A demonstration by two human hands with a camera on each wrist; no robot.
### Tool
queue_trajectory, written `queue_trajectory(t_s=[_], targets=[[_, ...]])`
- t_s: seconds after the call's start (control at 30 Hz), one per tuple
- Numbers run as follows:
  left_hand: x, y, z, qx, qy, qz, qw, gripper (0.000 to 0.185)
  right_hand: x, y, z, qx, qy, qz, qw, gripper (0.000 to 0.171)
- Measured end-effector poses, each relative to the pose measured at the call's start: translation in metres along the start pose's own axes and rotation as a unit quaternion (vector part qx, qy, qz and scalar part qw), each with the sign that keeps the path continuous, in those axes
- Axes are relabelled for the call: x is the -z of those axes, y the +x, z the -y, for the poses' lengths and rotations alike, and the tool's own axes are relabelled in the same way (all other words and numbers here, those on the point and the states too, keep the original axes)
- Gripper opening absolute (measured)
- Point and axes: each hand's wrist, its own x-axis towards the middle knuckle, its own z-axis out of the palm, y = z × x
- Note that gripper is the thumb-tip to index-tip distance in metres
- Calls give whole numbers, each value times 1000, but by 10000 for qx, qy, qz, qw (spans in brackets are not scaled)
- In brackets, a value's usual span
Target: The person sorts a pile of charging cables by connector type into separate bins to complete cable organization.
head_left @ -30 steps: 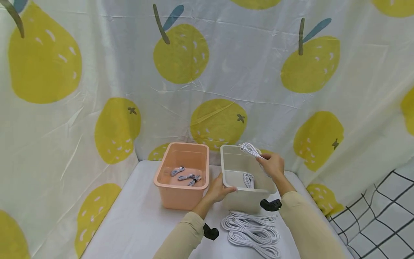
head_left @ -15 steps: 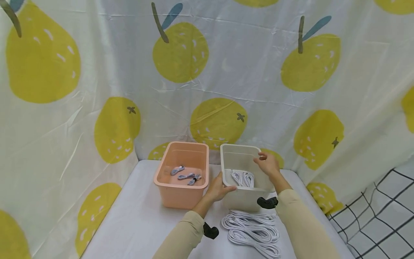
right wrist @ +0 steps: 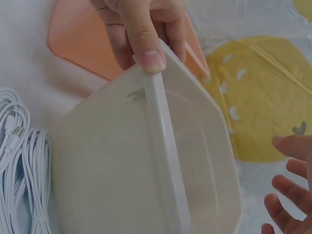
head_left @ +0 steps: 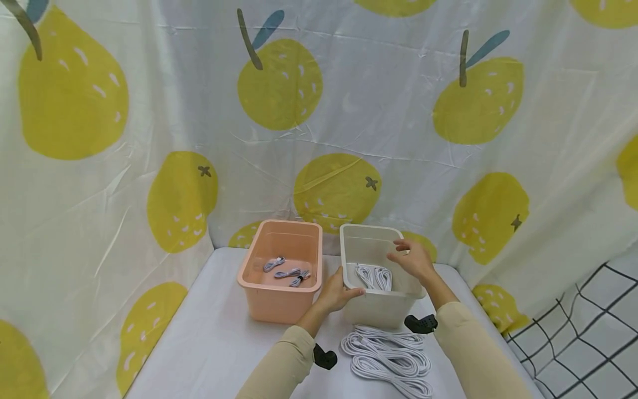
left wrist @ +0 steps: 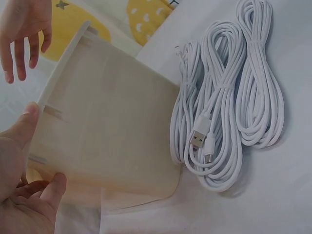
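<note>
Head view: right hand point(head_left: 411, 259) hovers over the white bin point(head_left: 371, 310), fingers loosely spread, holding nothing.
Change: a second ago that hand held a coiled cable above the bin; now two coils point(head_left: 374, 275) lie inside on the bin floor, where one lay then. Release is done, I judge.
Left hand point(head_left: 339, 291): grips the bin's near-left rim, thumb over the edge, same hold as before.
Pink bin point(head_left: 279, 302): just left of the white one, three small bundles point(head_left: 287, 270) inside, unmoved.
Bench stock: white cable coils point(head_left: 389, 354) on the bench point(head_left: 209, 343) in front of the white bin, between the forearms; pile unchanged.

Left wrist view: left hand point(left wrist: 24, 195) clasps the bin rim, thumb on the outer wall point(left wrist: 107, 141).
Coils point(left wrist: 229, 112): three lie side by side, touching the bin's base; USB plugs point(left wrist: 201, 141) show on the nearest.
Right hand point(left wrist: 22, 34): above the far rim, fingers apart, empty.

Right wrist view: left thumb point(right wrist: 144, 44) presses the white rim point(right wrist: 165, 146); pink bin point(right wrist: 83, 44) behind it.
Right fingers point(right wrist: 287, 195): spread at the frame's lower right, clear of the bin.
Bin interior: not shown here.
</note>
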Motion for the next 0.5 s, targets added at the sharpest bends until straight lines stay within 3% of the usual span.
queue_trajectory(t_s=[0.5], targets=[[0, -3, -3, 133, -123, 15, 9998, 74, 5, -14, -6, 541, -109, 77, 9984, 52]])
